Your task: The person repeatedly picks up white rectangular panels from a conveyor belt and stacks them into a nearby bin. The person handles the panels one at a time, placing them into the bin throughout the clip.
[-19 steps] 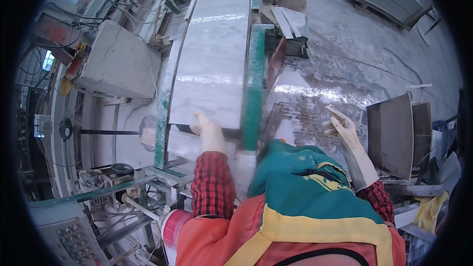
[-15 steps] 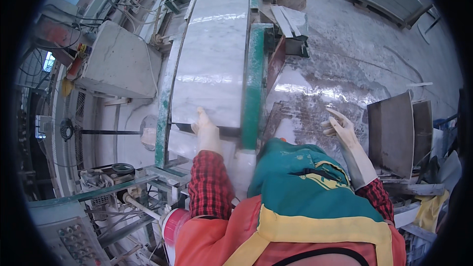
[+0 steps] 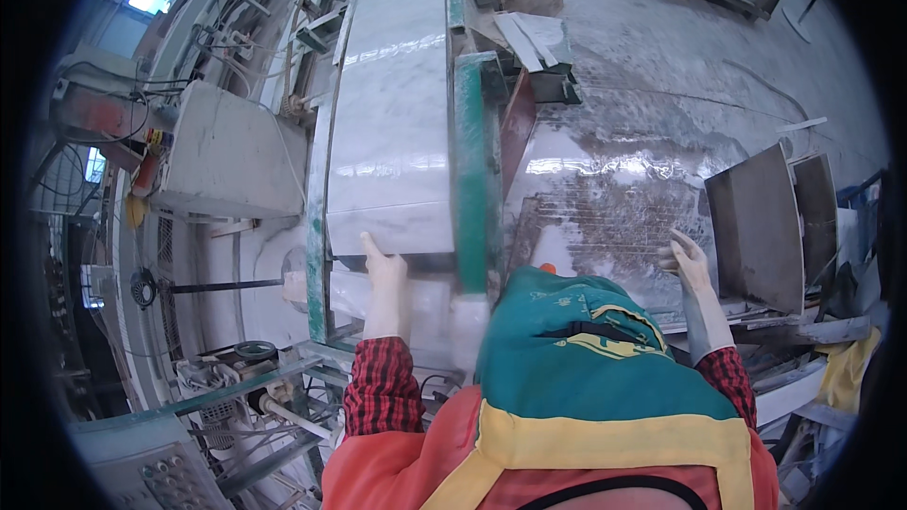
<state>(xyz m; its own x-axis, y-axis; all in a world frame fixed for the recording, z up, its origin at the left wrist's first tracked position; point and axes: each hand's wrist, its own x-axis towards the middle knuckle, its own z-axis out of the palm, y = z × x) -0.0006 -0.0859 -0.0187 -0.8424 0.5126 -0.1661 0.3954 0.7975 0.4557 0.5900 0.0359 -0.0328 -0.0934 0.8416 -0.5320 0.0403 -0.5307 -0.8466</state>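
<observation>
Stone-working shop, seen from above, with machinery along the left and a grey floor along the right. At lower left stands a control panel (image 3: 165, 477) with rows of round buttons; above it is a large pale box-shaped block (image 3: 231, 151). A green left rail (image 3: 319, 227) borders the machine bed. Beside this rail, the long white slab (image 3: 392, 132) runs lengthwise up the centre, glossy and faintly veined, a thin line crossing it close to its near end. The gloved left hand (image 3: 385, 274) is at that near edge, one digit extended onto the upper face; the other fingers are partly hidden, and whether they grip cannot be told. A broader green right rail (image 3: 470, 170) flanks the slab's other side. Next comes the wearer's teal apron (image 3: 576, 331), with wet, ridged floor (image 3: 624, 212) beyond. The gloved right hand (image 3: 692, 269) hangs above this floor, well apart from the slab, its fingers loosely parted and open. Farther right, brown-grey panels (image 3: 761, 227) stand tilted near that hand, and a yellow cloth (image 3: 850, 368) lies below them.
</observation>
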